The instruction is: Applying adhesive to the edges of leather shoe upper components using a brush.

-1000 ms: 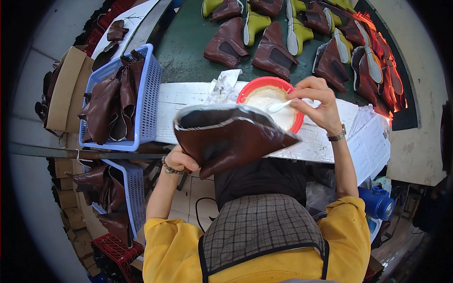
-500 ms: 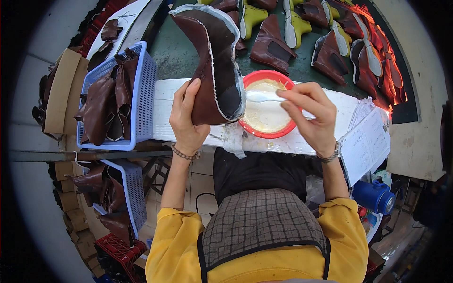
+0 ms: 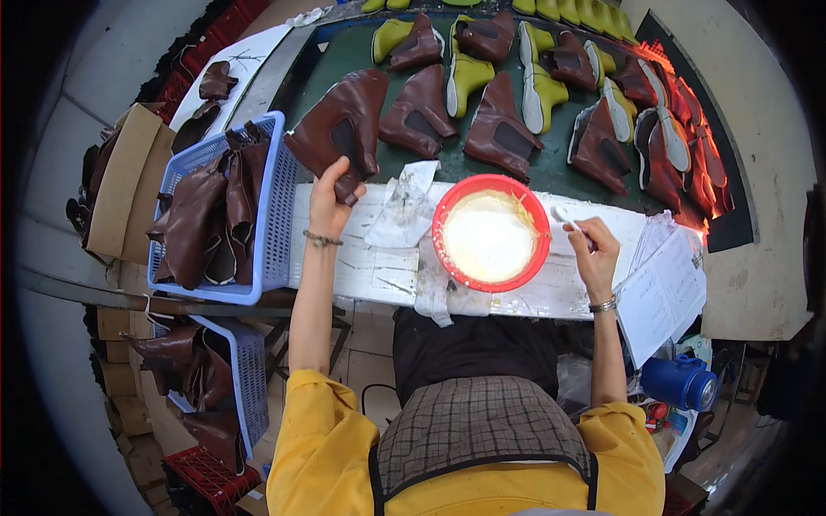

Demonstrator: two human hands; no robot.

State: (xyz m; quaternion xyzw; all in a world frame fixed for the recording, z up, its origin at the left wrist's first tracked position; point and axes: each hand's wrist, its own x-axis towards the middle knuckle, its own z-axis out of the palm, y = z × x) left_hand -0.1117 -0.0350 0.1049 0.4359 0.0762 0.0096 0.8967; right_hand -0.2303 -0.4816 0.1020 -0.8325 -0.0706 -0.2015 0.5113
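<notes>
My left hand (image 3: 329,199) grips a brown leather boot upper (image 3: 344,129) by its lower end. The upper, with a dark side panel, is held at the near left edge of the green worktop. In my right hand (image 3: 595,255) is a small brush (image 3: 564,217), its white head pointing left and its dark handle partly hidden by the curled fingers. Left of that hand, a red bowl (image 3: 445,258) of creamy white paste stands on the white board, apart from the brush.
Brown uppers (image 3: 503,129) and lime-green boot lasts (image 3: 542,99) lie on the green worktop (image 3: 353,82), with a red glow at right. A blue basket (image 3: 275,215) of uppers stands left. A stained cloth (image 3: 404,206), papers (image 3: 658,288) and a blue flask (image 3: 680,383) are close by.
The upper has swung forward and left, and its outer side now faces up. My right hand has moved right with the brush, away from the bowl. More of the worktop has come into view.
</notes>
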